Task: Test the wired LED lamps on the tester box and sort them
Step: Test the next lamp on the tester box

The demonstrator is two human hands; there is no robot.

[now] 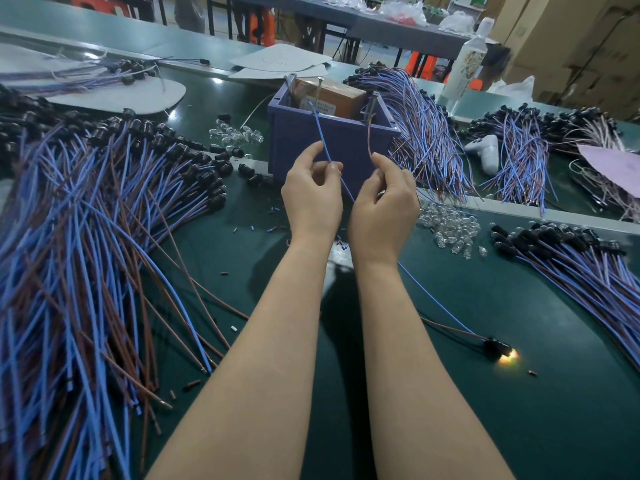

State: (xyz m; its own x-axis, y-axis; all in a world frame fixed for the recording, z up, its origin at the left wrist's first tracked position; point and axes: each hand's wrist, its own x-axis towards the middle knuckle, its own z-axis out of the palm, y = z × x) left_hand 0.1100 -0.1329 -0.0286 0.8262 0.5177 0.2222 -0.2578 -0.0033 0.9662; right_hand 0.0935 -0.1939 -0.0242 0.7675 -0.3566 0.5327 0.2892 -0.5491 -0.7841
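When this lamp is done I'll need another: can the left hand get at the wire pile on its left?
Probably yes once freed: the left hand pinches the blue wire, but nothing stands between it and the pile.

Count: 1 tester box (332,140); 1 lit lamp (500,349); 1 bottle (465,64); 1 white controller (485,150); 2 clear-bulb heaps (450,226).

Pretty standard workshop setup here — a dark green worktable (519,410) catching a few bright glare spots, a long grey table (398,32) further back with plastic bags (405,10) on it, orange stools (265,26) showing between its legs, and stacked cardboard boxes (571,36) filling the right side.
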